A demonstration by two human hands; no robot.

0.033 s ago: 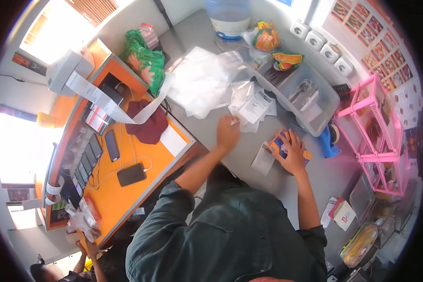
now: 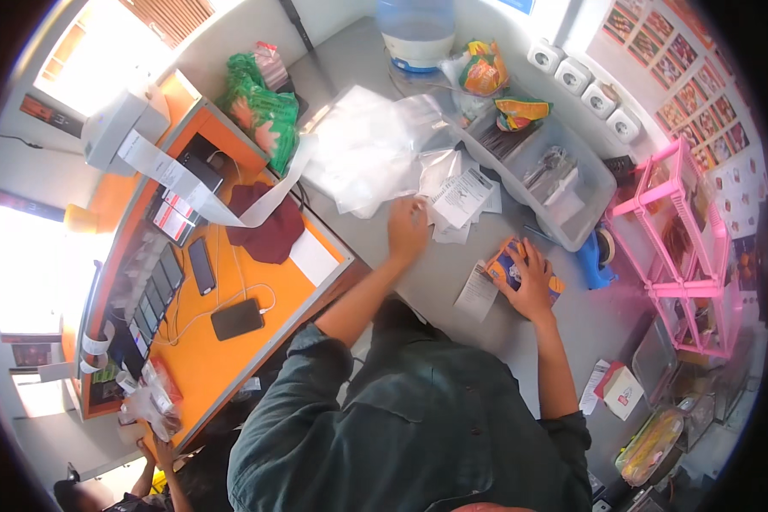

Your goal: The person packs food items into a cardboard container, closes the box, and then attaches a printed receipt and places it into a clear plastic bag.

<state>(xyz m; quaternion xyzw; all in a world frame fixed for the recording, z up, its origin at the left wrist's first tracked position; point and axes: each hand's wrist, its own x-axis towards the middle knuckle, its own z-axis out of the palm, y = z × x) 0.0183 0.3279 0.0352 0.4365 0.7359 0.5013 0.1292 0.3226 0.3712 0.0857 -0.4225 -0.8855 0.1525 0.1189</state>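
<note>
Over the grey counter (image 2: pixel 363 247), my left hand (image 2: pixel 408 232) is closed with its fingers curled together beside the printed paper slips (image 2: pixel 463 194). Whatever it may pinch is too small to make out. My right hand (image 2: pixel 533 286) is wrapped over a small orange and purple box (image 2: pixel 505 263), holding it on the counter. A printed receipt (image 2: pixel 476 292) lies flat just left of this box, partly against its edge. Beyond my left hand spreads a pile of clear plastic bags (image 2: pixel 350 149).
A divided plastic bin (image 2: pixel 593 183) stands at the back right, near a blue tape dispenser (image 2: pixel 597 260) and a pink rack (image 2: pixel 687 282). To the left, an orange desk (image 2: pixel 200 354) carries phones, cables and a maroon cloth (image 2: pixel 269 224). Another person's hands (image 2: pixel 158 452) show at lower left.
My left hand has shifted slightly away from me and to the left, toward the plastic bags. My right hand stays on the box.
</note>
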